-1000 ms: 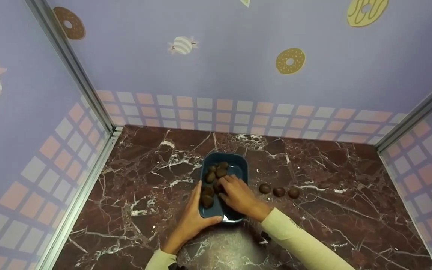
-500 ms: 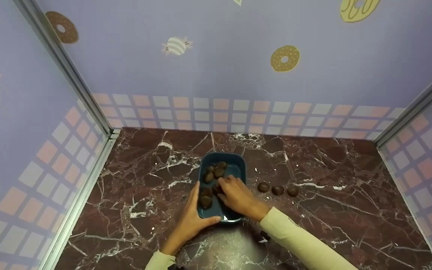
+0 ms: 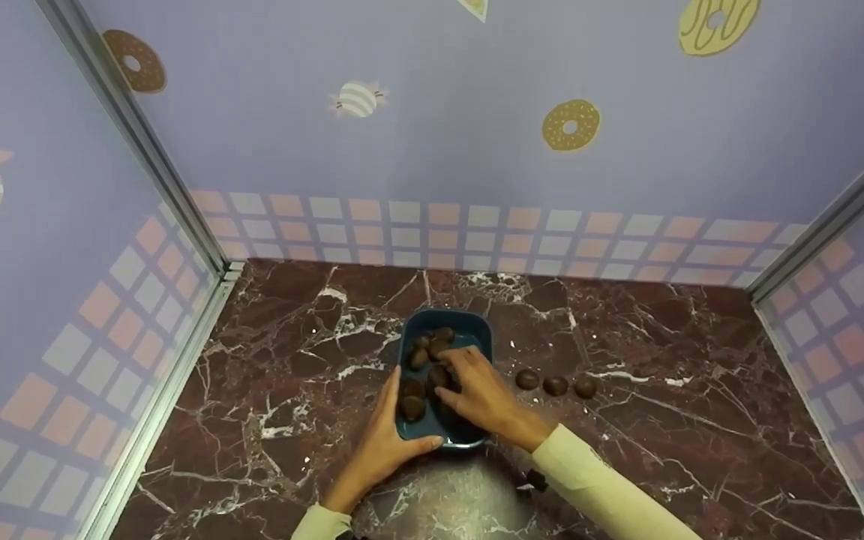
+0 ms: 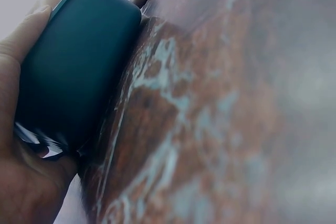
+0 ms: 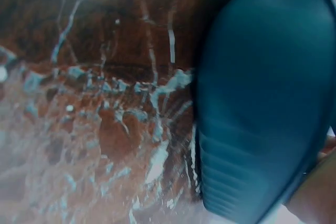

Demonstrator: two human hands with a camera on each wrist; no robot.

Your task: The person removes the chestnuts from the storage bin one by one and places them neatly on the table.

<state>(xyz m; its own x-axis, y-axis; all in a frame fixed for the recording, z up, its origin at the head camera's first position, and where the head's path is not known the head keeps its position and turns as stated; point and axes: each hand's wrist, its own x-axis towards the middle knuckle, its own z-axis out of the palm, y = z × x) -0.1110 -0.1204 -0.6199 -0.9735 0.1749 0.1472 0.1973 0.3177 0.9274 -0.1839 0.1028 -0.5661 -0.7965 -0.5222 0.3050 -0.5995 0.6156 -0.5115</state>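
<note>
A dark teal plastic box (image 3: pixel 483 330) stands on the marbled surface. Several brown chestnuts (image 3: pixel 413 409) lie in it, mostly along its left side. My left hand (image 3: pixel 383 435) grips the box's near left corner, fingers along the left wall and thumb at the near edge; the left wrist view shows this hand (image 4: pixel 21 129) against the wall. Inside the box, my right hand (image 3: pixel 481 390) has its thumb and fingers spread around one chestnut (image 3: pixel 438 376), which shows in the gap between them. The right wrist view shows mainly the box's outer wall (image 5: pixel 262 98).
Three chestnuts (image 3: pixel 556 385) lie in a row on the marbled surface (image 3: pixel 312 345), to the right of the box. Lilac panels (image 3: pixel 462 150) with printed sweets and doughnuts close off the back and both sides. Metal rails (image 3: pixel 154 165) run along the panel corners.
My right hand's fingers have spread and shifted slightly toward the back of the box, so the chestnut between them shows more. The left hand stays on the box. The head view shifts slightly.
</note>
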